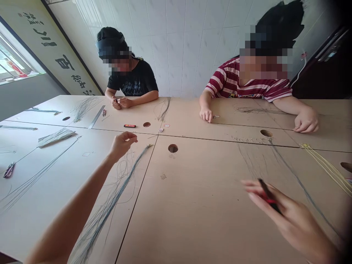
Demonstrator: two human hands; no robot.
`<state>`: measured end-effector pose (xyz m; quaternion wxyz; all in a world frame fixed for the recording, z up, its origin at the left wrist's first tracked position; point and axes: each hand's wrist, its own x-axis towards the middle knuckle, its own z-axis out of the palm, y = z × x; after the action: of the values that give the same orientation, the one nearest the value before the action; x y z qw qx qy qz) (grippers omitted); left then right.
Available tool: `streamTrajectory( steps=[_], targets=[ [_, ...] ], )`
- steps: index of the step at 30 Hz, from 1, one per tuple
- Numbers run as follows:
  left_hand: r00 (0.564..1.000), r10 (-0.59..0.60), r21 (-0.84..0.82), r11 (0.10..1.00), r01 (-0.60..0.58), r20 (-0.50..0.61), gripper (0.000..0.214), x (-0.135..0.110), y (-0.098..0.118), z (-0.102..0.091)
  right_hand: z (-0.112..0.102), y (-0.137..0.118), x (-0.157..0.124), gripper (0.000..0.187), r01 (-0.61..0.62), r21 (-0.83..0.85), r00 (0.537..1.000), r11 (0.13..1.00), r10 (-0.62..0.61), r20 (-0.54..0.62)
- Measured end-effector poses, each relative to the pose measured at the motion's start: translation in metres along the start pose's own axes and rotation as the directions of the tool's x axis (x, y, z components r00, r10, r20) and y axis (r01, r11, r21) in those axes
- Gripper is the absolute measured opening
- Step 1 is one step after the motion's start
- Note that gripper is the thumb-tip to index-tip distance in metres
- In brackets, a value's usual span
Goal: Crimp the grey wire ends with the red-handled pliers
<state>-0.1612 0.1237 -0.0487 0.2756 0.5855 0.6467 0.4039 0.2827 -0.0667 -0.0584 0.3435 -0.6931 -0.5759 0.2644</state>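
Note:
My left hand (123, 145) reaches out over the table, thumb and fingertips pinched together. Whatever they hold, if anything, is too fine to make out. Below it lies a long bundle of grey-blue cords (129, 174) with small gold-coloured ends, loose thin strands spread beside it. At the lower right, my right hand (288, 212) is closed around a small black-and-red hand tool (265, 190); its exact kind is hidden by the fingers and some blur. Thin loose strands (253, 163) and a row of small metal pieces lie beyond that hand.
Two people sit across the table (198, 205), their hands on its far side. Round holes (173, 148) and seams cut the tabletop. Further cord bundles, yellow cords (326, 165), a folded paper strip (56, 137), a black-and-red marker-like stick (129, 126) and pliers (9, 170) lie around.

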Motion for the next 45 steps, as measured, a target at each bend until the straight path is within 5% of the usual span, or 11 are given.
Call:
streamTrajectory(
  steps=[4,7,8,10,15,22,29,45],
  targets=[
    [0.995,0.052,0.003,0.999,-0.052,0.086,0.018,-0.012,0.009,0.008,0.057,-0.081,0.052,0.031,-0.133,0.423,0.924,0.897,-0.043,0.381],
    [0.988,0.101,0.001,0.995,-0.101,0.116,0.016,-0.019,0.013,0.014,0.110,-0.134,0.082,0.012,-0.469,0.660,0.757,0.587,-0.117,0.643],
    [0.986,0.117,-0.002,0.993,-0.118,0.122,0.015,-0.020,0.014,0.015,0.128,-0.147,0.090,0.007,-0.616,0.626,0.672,0.478,-0.097,0.734],
    [0.981,0.144,-0.010,0.989,-0.144,0.128,0.014,-0.021,0.015,0.018,0.160,-0.167,0.102,0.009,-0.704,0.555,0.573,0.443,-0.109,0.813],
    [0.985,0.155,-0.025,0.988,-0.154,0.079,0.013,-0.021,0.010,0.015,0.215,-0.185,0.123,0.012,-0.776,0.486,0.473,0.401,-0.140,0.870],
    [0.993,0.099,-0.072,0.993,-0.094,0.071,0.023,-0.027,0.004,0.011,0.241,-0.207,0.152,0.018,-0.755,0.459,0.444,0.469,-0.149,0.883],
    [1.000,0.017,-0.012,1.000,-0.017,-0.020,0.026,-0.032,-0.008,0.000,0.242,-0.238,0.185,0.016,-0.648,0.463,0.485,0.605,-0.140,0.863],
    [0.997,0.004,0.030,1.000,-0.006,0.078,0.040,-0.054,-0.058,0.010,0.197,-0.256,0.229,0.016,-0.442,0.596,0.611,0.670,-0.262,0.747]
  ],
)
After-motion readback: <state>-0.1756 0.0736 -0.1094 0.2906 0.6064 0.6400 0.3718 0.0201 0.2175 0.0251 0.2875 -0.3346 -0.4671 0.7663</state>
